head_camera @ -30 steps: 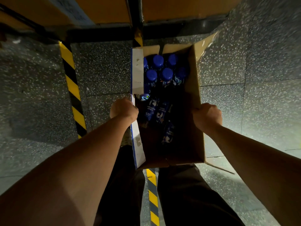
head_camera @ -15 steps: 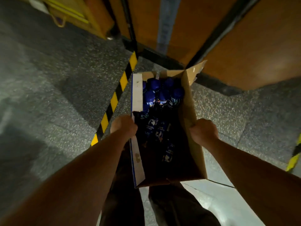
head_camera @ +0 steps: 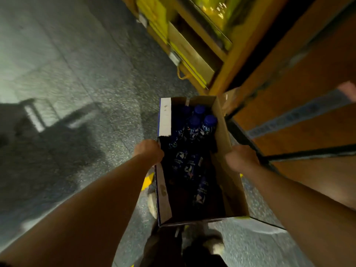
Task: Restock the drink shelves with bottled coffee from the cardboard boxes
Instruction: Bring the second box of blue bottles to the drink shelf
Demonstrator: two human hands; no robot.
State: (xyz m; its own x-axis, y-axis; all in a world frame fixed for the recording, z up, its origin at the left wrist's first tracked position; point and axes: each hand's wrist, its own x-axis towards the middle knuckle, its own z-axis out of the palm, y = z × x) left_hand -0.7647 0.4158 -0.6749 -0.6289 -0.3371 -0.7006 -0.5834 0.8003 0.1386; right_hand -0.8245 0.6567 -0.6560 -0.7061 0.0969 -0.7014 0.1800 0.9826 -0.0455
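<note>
Grey speckled floor [head_camera: 81,78], dim, with a pale glare patch far left and a dark shadow across it. Orange shelving [head_camera: 300,97] along the right; yellow stock higher up, blurred. Cardboard box [head_camera: 229,182] carried open-topped above the floor. Left hand [head_camera: 149,152] clamps its left wall, right hand [head_camera: 241,159] its right wall, fingers curled tight on the cardboard. Blue-capped bottles [head_camera: 194,130] stand at the far end, others lying nearer.
</note>
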